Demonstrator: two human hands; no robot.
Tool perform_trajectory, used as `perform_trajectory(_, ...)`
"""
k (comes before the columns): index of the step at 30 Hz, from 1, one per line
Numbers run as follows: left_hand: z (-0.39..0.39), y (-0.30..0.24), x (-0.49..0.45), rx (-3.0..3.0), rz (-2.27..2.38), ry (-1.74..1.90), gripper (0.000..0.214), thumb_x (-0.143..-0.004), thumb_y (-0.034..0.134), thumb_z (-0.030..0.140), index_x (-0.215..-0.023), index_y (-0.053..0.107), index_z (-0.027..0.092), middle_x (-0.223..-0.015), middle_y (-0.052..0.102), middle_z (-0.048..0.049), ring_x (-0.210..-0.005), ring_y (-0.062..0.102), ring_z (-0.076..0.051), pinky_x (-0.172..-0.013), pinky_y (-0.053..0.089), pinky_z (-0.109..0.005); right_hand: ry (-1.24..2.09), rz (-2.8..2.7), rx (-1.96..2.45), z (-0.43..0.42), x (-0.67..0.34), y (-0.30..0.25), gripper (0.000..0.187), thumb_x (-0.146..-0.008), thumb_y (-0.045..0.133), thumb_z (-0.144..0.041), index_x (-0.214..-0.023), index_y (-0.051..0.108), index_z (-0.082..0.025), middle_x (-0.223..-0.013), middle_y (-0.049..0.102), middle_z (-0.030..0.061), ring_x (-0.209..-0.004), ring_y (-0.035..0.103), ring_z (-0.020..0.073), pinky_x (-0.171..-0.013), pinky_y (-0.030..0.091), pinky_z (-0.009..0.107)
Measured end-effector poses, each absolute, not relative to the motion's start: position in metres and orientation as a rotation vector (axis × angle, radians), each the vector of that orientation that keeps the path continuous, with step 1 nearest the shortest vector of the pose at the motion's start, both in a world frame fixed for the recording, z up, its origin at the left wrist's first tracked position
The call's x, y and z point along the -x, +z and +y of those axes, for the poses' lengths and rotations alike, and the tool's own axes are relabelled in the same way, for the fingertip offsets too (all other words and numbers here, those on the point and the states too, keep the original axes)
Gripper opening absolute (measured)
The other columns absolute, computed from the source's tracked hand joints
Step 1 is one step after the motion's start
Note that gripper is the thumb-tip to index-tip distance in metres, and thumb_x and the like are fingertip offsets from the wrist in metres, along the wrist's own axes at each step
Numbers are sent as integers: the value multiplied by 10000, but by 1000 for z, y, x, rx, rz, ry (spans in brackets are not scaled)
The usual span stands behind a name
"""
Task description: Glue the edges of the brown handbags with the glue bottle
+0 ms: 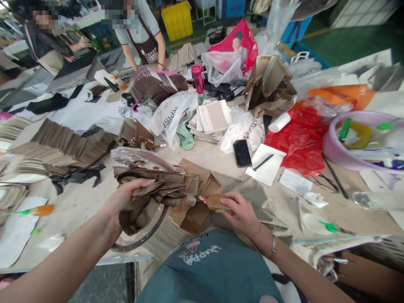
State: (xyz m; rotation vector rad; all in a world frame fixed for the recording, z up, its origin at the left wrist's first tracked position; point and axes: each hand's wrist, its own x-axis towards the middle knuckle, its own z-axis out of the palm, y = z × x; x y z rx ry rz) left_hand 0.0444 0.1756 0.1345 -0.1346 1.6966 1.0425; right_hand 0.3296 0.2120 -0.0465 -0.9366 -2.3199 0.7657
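My left hand (126, 198) grips a brown handbag (142, 210) by its side, thumb over the top edge; the fingers behind the fabric are hidden. The bag lies on its side, with a curved handle (148, 235) on the table side and another wrapped in clear plastic (142, 155) at the back. In my right hand (243, 210) is an amber glue bottle (217, 203) with a red nozzle, held level and pointing left. Its tip is at the bag's right-hand edge; I cannot tell whether it touches. Brown paper (192, 214) lies under this edge.
Stacked tan panels (59, 143) stand at the left, near another glue bottle (42, 210). A phone (242, 153), a notepad with a pen (267, 164) and a purple basin (334, 139) lie to the right. A co-worker (142, 38) stands across the table.
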Motion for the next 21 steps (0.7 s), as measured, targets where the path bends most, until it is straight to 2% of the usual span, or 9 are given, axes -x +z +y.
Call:
perform_trajectory(3,177,131,-39,135,1654,1053,96,-754,576,93,-784,666,81,-604,714,-81,-484,667,-176,-477,570,-242,677,-2321,908,208,-331,-51,221,-849,600,-339,-1013,618,-193,-1046,581,128,-917,576,232,-747,531,355)
perform_trajectory(9,181,127,-35,125,1628,1023,111,-766,566,123,-728,664,87,-568,700,-99,-411,638,-194,-376,540,-256,646,-2361,791,202,-336,-57,246,-836,627,-328,-1040,602,-192,-1058,570,129,-907,568,215,-740,531,332)
perform_trajectory(15,184,128,-37,77,1615,1066,101,-750,578,86,-786,668,56,-597,706,-106,-496,674,-202,-490,585,-278,453,-2430,717,206,-336,-51,189,-847,601,-240,-1031,605,-197,-1052,585,136,-894,561,230,-727,520,353)
perform_trajectory(18,182,129,-37,88,1613,1080,74,-739,592,84,-761,660,66,-575,700,-93,-454,655,-189,-441,568,-254,401,-2434,716,206,-337,-48,184,-843,593,-212,-1026,608,-200,-1050,580,140,-884,563,237,-713,524,365)
perform_trajectory(21,180,129,-36,108,1622,1058,71,-743,595,100,-745,656,65,-576,701,-98,-434,647,-194,-406,556,-256,512,-2330,779,205,-339,-50,216,-835,618,-250,-1043,596,-196,-1073,558,142,-922,564,240,-733,535,365)
